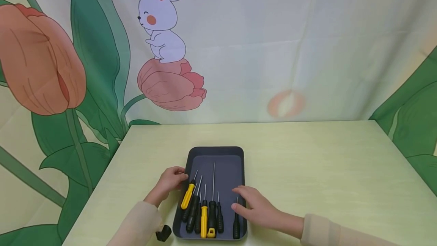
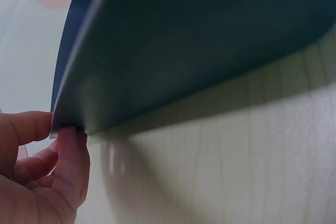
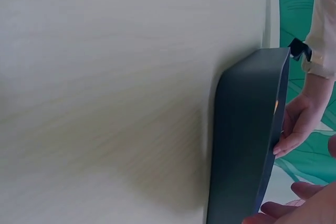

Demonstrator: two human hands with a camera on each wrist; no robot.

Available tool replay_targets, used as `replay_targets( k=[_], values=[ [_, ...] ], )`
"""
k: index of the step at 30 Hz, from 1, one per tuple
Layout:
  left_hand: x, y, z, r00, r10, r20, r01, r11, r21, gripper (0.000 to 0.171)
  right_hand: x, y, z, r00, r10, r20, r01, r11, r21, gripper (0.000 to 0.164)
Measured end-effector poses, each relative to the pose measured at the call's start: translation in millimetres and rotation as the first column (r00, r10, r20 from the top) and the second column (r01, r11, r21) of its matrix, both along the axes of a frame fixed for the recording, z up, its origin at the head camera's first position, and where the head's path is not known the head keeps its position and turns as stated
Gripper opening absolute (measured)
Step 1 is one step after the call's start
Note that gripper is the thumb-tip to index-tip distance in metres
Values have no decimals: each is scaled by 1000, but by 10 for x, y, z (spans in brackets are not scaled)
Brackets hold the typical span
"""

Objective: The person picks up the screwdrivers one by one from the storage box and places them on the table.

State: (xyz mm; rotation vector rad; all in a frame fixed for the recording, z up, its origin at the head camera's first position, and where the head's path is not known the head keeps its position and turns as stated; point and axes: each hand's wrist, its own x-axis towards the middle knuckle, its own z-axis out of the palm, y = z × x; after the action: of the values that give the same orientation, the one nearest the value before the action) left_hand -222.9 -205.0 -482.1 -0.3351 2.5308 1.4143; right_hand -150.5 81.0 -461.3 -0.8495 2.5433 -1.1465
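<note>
A dark blue-grey tray [image 1: 222,156] lies on the table, with several screwdrivers in it. Most sit in its left and middle part: black-handled ones [image 1: 211,215], and two with yellow handles [image 1: 204,219]. One small black screwdriver [image 1: 236,221] lies apart along the right wall. My left hand [image 1: 169,182] pinches the tray's left rim between thumb and fingers, seen closely in the left wrist view. Over the right rim is my right hand [image 1: 256,204], fingers spread and loosely bent above the small screwdriver's tip. Whether its fingers touch the rim is unclear.
The pale wood-grain table [image 1: 324,162] extends around the tray. Behind it hangs a printed curtain [image 1: 239,48] with a rabbit and tulips. A small black object [image 1: 164,233] is at my left sleeve [image 1: 140,223], left of the tray.
</note>
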Motion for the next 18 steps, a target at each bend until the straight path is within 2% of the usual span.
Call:
replay_targets(
  k=[6, 18],
  values=[
    [7, 41, 51, 998, 34, 44, -34, 999, -15, 33, 9, -29, 36, 993, 40, 110, -35, 999, -41, 55],
    [4, 22, 21, 999, 27, 39, -26, 1000, -9, 33, -45, -96, 125, 976, 5, 215, -1, 1000, -16, 53]
  ],
)
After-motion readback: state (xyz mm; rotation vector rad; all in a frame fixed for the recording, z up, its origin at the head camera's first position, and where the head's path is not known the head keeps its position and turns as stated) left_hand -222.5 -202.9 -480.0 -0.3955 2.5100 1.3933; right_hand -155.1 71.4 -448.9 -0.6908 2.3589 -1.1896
